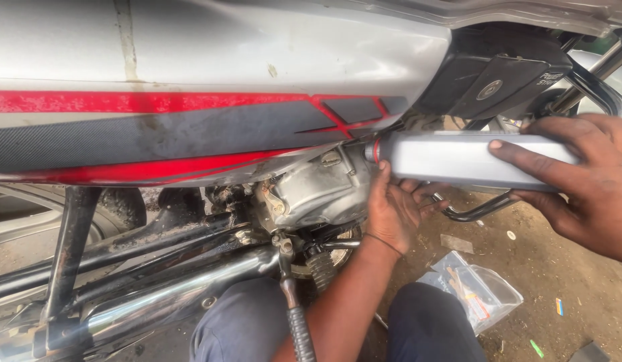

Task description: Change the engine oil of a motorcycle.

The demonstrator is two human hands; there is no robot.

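A grey plastic oil bottle (458, 159) lies sideways, its neck with a red ring pressed against the motorcycle engine (321, 191). My right hand (579, 184) grips the bottle's rear end from the right. My left hand (394, 208) cups under the bottle's neck beside the engine case, with a thin band on its wrist. Above them runs the silver fuel tank (223, 60) with red and dark stripes.
A chrome exhaust pipe (170, 295) runs low at the left. The kick lever (297, 322) hangs below the engine. A clear plastic bag (475, 291) with small parts lies on the dirt ground at the lower right. My knees in dark trousers fill the bottom.
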